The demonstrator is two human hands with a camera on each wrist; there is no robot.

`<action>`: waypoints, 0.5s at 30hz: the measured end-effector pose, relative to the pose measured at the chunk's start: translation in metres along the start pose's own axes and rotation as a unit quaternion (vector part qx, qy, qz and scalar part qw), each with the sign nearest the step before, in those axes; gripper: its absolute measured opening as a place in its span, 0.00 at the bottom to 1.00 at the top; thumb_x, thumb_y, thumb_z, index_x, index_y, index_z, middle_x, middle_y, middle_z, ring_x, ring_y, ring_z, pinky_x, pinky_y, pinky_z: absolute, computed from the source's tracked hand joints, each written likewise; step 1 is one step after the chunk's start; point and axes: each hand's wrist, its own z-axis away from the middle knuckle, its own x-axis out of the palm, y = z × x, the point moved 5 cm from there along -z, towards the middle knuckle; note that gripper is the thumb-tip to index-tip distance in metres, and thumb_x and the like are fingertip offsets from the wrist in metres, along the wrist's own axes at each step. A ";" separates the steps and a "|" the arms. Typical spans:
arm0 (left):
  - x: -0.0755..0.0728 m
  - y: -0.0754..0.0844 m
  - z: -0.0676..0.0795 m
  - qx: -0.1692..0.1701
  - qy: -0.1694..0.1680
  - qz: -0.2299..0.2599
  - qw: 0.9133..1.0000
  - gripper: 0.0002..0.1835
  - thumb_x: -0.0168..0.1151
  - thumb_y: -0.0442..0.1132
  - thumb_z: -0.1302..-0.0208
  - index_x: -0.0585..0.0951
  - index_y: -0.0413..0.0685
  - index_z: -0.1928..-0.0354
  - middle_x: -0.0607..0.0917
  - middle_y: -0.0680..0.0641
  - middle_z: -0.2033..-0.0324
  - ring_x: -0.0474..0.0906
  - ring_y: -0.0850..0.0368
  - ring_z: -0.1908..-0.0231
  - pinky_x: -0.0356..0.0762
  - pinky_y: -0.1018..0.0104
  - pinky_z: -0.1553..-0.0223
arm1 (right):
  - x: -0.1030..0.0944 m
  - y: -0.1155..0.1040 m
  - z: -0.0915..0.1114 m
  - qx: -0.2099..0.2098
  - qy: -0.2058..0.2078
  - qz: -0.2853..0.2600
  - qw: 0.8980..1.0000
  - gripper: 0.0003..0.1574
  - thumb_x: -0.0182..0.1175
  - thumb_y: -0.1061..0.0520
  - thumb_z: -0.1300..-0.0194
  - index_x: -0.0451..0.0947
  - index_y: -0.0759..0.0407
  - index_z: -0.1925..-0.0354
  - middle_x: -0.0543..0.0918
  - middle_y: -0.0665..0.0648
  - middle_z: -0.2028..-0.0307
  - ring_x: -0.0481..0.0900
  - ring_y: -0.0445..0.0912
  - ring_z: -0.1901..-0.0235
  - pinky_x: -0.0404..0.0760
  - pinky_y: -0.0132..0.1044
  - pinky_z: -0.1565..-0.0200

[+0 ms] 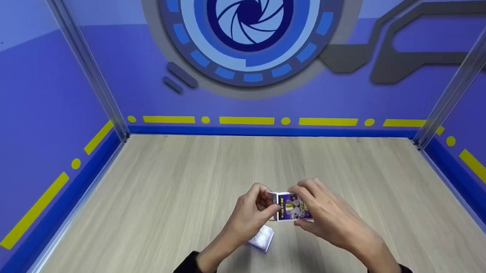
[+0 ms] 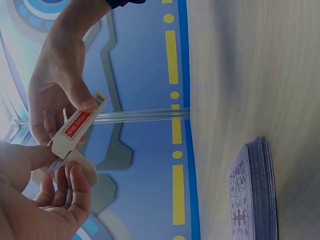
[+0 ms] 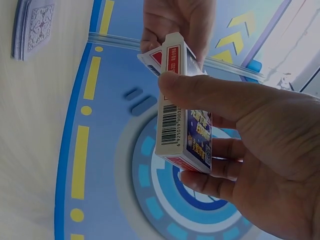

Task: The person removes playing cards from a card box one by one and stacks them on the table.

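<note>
A small playing card box (image 1: 292, 207), with a purple printed face and white sides carrying a red label and barcode, is held up above the table between both hands. My right hand (image 1: 330, 214) grips its body, thumb on the narrow barcode side and fingers on the opposite side. At the other end, my left hand (image 1: 246, 212) pinches the box's lid flap (image 2: 84, 167), which stands folded out. Below the left hand, a stack of playing cards (image 1: 263, 237) lies on the table, its patterned top facing up; the left forearm partly covers it in the head view.
The pale wood-grain table (image 1: 176, 182) is enclosed by a blue back wall (image 1: 108, 67) and side walls with yellow dashes. Clear corner posts (image 1: 84, 62) rise where the walls meet.
</note>
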 end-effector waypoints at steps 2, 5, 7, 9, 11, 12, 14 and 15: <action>-0.001 -0.001 0.000 -0.004 0.002 0.007 1.000 0.12 0.70 0.32 0.34 0.73 0.44 0.59 0.78 0.54 0.67 0.76 0.64 0.67 0.78 0.73 0.65 | 0.000 -0.001 0.000 -0.002 -0.002 -0.002 1.000 0.46 0.85 0.54 0.53 0.73 0.52 0.39 0.75 0.51 0.46 0.72 0.43 0.50 0.83 0.40 0.54; -0.001 -0.001 0.000 -0.007 0.004 0.022 1.000 0.13 0.70 0.31 0.35 0.73 0.43 0.59 0.79 0.53 0.66 0.76 0.63 0.67 0.78 0.73 0.66 | 0.000 0.000 -0.001 -0.004 0.002 -0.003 1.000 0.46 0.85 0.55 0.54 0.74 0.52 0.39 0.75 0.50 0.46 0.73 0.43 0.50 0.83 0.40 0.54; -0.001 0.000 0.000 -0.008 0.003 0.031 0.999 0.13 0.70 0.30 0.35 0.73 0.42 0.58 0.79 0.52 0.66 0.76 0.63 0.67 0.78 0.72 0.65 | 0.000 0.000 -0.001 -0.006 0.006 -0.005 1.000 0.46 0.85 0.55 0.54 0.74 0.53 0.39 0.76 0.51 0.46 0.73 0.43 0.50 0.83 0.41 0.55; -0.001 -0.001 -0.001 -0.012 0.001 0.041 0.999 0.13 0.70 0.30 0.34 0.73 0.41 0.57 0.80 0.52 0.66 0.77 0.62 0.67 0.78 0.72 0.65 | 0.001 0.001 -0.001 -0.006 0.007 -0.006 1.000 0.46 0.85 0.55 0.54 0.74 0.54 0.39 0.76 0.51 0.46 0.73 0.44 0.50 0.83 0.41 0.55; -0.002 -0.001 -0.001 -0.016 -0.001 0.049 0.999 0.14 0.70 0.30 0.34 0.73 0.41 0.55 0.81 0.51 0.66 0.78 0.62 0.66 0.79 0.71 0.64 | 0.000 0.002 0.000 -0.005 0.006 -0.006 1.000 0.46 0.85 0.55 0.54 0.74 0.54 0.39 0.76 0.52 0.46 0.74 0.44 0.50 0.83 0.42 0.55; -0.002 0.000 -0.002 -0.016 -0.002 0.051 0.999 0.15 0.70 0.30 0.34 0.73 0.40 0.54 0.82 0.50 0.66 0.79 0.61 0.65 0.79 0.72 0.63 | 0.000 0.003 0.000 -0.004 0.005 -0.007 1.000 0.46 0.85 0.55 0.54 0.74 0.55 0.39 0.76 0.52 0.46 0.74 0.44 0.50 0.83 0.43 0.55; -0.004 0.000 -0.003 -0.016 -0.004 0.054 0.998 0.15 0.69 0.29 0.34 0.73 0.39 0.51 0.84 0.48 0.64 0.80 0.61 0.64 0.80 0.71 0.61 | -0.001 0.006 0.000 0.002 0.003 -0.008 1.000 0.46 0.84 0.55 0.53 0.74 0.54 0.38 0.76 0.52 0.46 0.74 0.44 0.50 0.83 0.43 0.55; -0.004 0.001 -0.003 -0.014 -0.004 0.054 0.998 0.16 0.69 0.29 0.34 0.73 0.38 0.50 0.85 0.47 0.64 0.81 0.60 0.64 0.80 0.71 0.61 | -0.001 0.008 0.001 0.007 0.001 -0.008 1.000 0.46 0.84 0.54 0.52 0.73 0.54 0.38 0.76 0.52 0.45 0.73 0.44 0.50 0.83 0.42 0.55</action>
